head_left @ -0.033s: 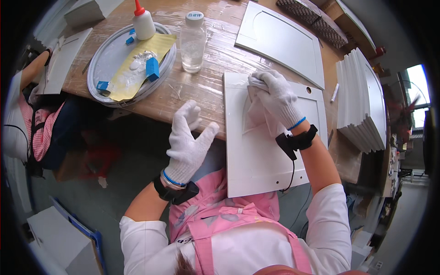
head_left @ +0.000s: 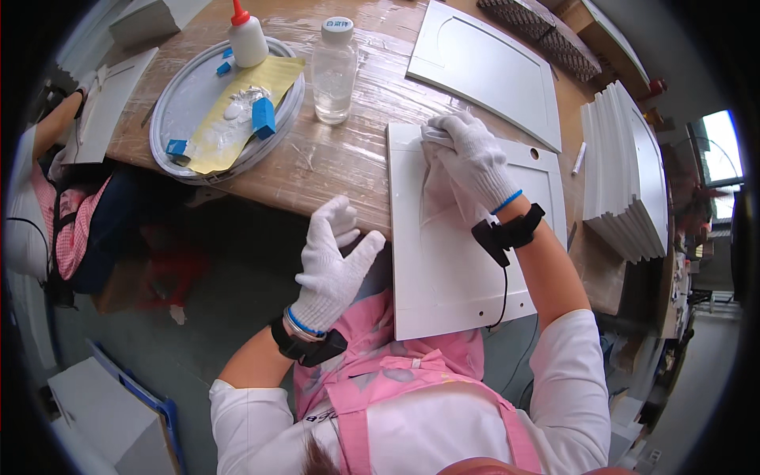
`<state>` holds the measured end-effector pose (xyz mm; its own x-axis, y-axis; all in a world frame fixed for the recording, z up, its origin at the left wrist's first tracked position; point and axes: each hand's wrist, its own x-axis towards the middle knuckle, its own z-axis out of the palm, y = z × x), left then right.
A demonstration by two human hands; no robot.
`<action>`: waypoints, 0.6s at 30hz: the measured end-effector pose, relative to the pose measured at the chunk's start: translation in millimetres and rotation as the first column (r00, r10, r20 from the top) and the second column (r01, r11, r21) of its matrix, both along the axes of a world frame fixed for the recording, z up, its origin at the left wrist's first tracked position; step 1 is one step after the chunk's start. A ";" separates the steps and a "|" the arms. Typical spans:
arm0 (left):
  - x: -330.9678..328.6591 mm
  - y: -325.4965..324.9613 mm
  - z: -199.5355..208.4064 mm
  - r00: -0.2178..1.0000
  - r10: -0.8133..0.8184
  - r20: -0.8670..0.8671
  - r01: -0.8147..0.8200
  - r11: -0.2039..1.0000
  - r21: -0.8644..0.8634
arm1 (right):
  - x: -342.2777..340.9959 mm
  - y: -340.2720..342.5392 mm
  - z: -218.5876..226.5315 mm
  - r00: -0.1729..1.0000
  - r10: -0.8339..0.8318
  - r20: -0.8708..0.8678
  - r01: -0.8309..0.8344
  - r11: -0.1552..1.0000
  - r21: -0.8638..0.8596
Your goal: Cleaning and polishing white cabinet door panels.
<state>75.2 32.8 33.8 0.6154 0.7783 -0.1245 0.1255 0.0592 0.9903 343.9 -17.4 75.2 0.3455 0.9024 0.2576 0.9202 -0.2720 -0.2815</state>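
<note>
A white cabinet-door panel (head_left: pixel 451 277) with a recessed arched middle lies half on the table edge and half over my lap. My right hand (head_left: pixel 469 154), in a white knit glove, presses a pale cloth (head_left: pixel 443 190) onto the panel's upper part, fingers closed around it. The cloth hangs loosely below the fingers. Left of the panel, my left hand (head_left: pixel 332 257), gloved the same way, hovers near the table's front edge. Its thumb stands apart from the fingers, and nothing is in it.
On the plastic-covered table (head_left: pixel 348 158), a round grey lid (head_left: pixel 170 111) bears yellow sandpaper, blue blocks, white paste and a red-tipped bottle (head_left: pixel 249 43). Beside it stands a clear bottle (head_left: pixel 334 75). Another panel (head_left: pixel 483 71) lies beyond; stacked panels (head_left: pixel 621 174) stand right. A co-worker's arm (head_left: pixel 59 127) shows at far left.
My left hand has dropped slightly toward me and to the right. My right hand has slid a little left with the cloth along the panel.
</note>
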 end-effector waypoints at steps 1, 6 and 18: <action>-7.9 -14.0 -5.8 0.994 -0.086 -0.070 0.073 0.982 -0.177 | -1.9 11.8 -1.4 1.000 -0.009 0.006 0.009 1.000 -0.007; -6.9 -47.6 -38.1 0.807 -0.489 0.331 0.553 0.430 -0.714 | -23.3 17.4 -19.6 0.996 -0.002 0.088 0.021 0.976 -0.217; 9.4 -65.8 -69.1 0.843 -0.448 0.298 0.500 0.448 -0.741 | -79.3 -24.1 -17.8 0.957 0.158 0.244 -0.084 0.954 -0.288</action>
